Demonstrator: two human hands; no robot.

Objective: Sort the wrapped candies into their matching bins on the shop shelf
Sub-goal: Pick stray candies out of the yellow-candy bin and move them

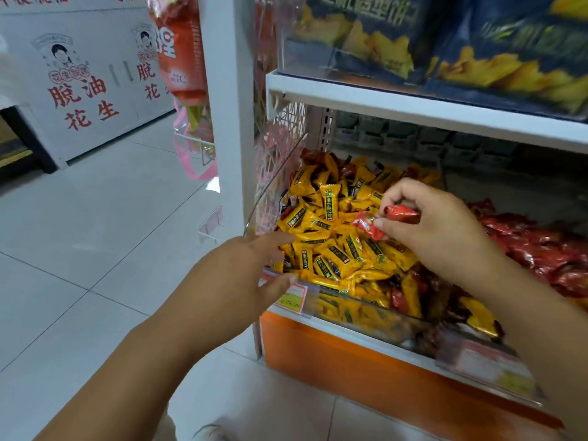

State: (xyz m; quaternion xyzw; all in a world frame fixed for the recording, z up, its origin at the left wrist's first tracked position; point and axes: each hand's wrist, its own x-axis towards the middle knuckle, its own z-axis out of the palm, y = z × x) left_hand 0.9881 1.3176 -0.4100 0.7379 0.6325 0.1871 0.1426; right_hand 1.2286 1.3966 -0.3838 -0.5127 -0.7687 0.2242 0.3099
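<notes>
A clear bin [334, 300] on the lower shelf is heaped with yellow wrapped candies [327, 243]. To its right lies a pile of red wrapped candies [534, 246]. My right hand [439, 224] hovers over the yellow heap and holds two red candies: one [402, 213] gripped in the curled fingers, another [366, 226] pinched at the fingertips. My left hand [241, 275] reaches toward the bin's front left corner with fingers extended, thumb by the price tag [294, 297], holding nothing.
The white shelf above [413, 106] carries blue and yellow snack bags [477, 49]. A white upright post [229, 122] stands left of the bin, with hanging packets [181, 52] beside it. An orange shelf base [350, 370] sits below. Pale floor tiles [95, 233] spread to the left.
</notes>
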